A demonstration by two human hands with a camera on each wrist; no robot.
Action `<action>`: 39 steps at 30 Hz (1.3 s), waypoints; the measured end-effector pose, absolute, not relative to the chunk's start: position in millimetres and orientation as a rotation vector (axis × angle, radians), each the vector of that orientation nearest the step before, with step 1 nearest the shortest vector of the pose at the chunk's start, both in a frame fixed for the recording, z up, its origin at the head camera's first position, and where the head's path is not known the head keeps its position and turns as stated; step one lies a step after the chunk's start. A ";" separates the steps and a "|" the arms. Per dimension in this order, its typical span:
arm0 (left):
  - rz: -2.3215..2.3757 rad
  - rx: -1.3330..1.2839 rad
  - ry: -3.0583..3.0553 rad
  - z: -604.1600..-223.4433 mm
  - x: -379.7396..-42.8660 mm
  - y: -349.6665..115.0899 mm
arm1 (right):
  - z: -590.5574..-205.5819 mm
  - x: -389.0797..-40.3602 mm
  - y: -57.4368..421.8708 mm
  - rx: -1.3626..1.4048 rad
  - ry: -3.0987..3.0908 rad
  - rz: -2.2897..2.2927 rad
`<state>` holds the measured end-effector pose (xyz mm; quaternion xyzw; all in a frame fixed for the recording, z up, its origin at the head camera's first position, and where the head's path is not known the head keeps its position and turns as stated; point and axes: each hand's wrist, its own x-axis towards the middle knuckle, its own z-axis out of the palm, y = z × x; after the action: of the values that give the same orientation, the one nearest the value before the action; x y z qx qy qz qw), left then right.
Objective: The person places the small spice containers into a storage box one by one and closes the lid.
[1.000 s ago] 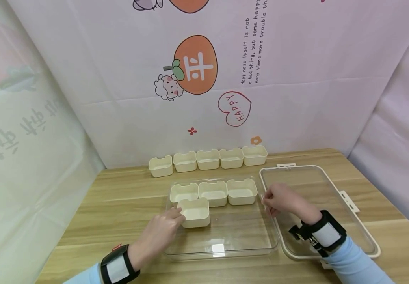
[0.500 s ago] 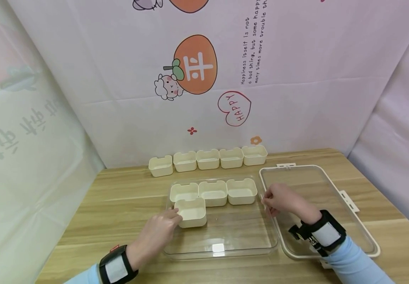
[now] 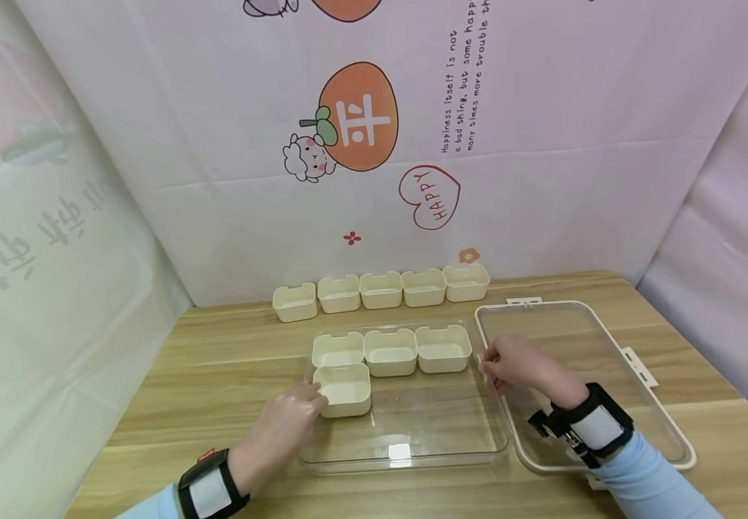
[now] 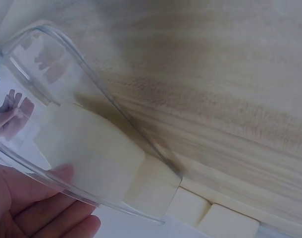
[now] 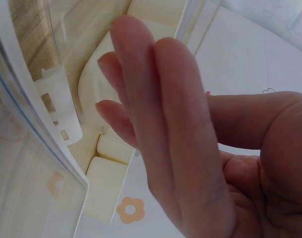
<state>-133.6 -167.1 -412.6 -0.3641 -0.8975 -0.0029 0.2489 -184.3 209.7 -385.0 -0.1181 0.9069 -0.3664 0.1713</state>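
Observation:
A small cream bin point(image 3: 343, 393), with a notch in its rim, sits at the left of a clear plastic box point(image 3: 439, 432), just in front of a row of three matching bins point(image 3: 390, 355). My left hand point(image 3: 286, 422) holds this front bin by its left side. In the left wrist view, the thumb of the left hand point(image 4: 47, 203) overlaps the bin point(image 4: 91, 148), and the other fingers are curled near the clear wall. My right hand point(image 3: 519, 367) grips the right wall of the box, its fingers fairly straight in the right wrist view.
Several more cream bins point(image 3: 380, 292) stand in a row at the back of the wooden table point(image 3: 218, 360). A clear lid point(image 3: 607, 404) with a white frame and clips lies right of the box, under the right forearm. A printed cloth point(image 3: 251, 216) hangs behind.
My left hand has moved the front bin a little to the left, so it now lines up in front of the leftmost bin in the box. The right hand has stayed in place.

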 end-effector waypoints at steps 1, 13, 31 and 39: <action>-0.003 -0.993 -2.441 -413.3 -133.7 -167.4 | -385.2 -184.6 209.6 -0.332 2.572 -1.042; 0.023 -0.980 -2.387 -416.6 -134.7 -169.2 | -385.2 -185.8 209.6 -0.335 2.569 -1.042; 0.134 -0.943 -2.404 -419.2 -128.0 -172.5 | -386.4 -185.4 209.9 -0.358 2.592 -1.025; 0.202 -0.963 -2.391 -420.7 -126.2 -170.6 | -387.3 -185.7 210.1 -0.353 2.594 -1.028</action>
<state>-126.2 -170.6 -420.7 -0.3583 -0.8892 0.0750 0.2744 -185.7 210.1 -387.3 -0.1238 0.9099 -0.3605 0.1639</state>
